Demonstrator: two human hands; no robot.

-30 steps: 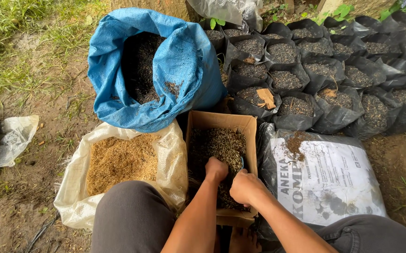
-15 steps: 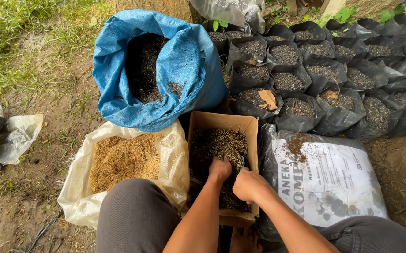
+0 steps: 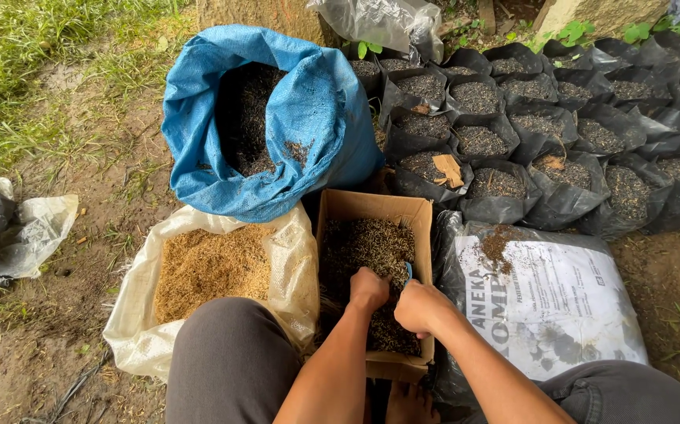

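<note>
A cardboard box (image 3: 371,206) full of dark, strawy soil mix (image 3: 367,245) stands on the ground between my knees. Both of my hands are down in that mix. My left hand (image 3: 368,288) is curled into the mix, fingers buried. My right hand (image 3: 420,307) is closed next to it, with a small blue edge (image 3: 408,272) showing between the two hands; what that blue thing is I cannot tell. My forearms reach in from the bottom of the view.
A blue woven sack (image 3: 308,118) of dark soil lies open behind the box. A pale sack (image 3: 285,243) of tan husks lies left. A printed white bag (image 3: 560,298) lies right. Several filled black grow bags (image 3: 505,204) stand behind. Crumpled plastic (image 3: 18,235) lies far left.
Both hands have stayed in the box, shifting slightly within the mix. The view has drifted a little; nothing else moved.
</note>
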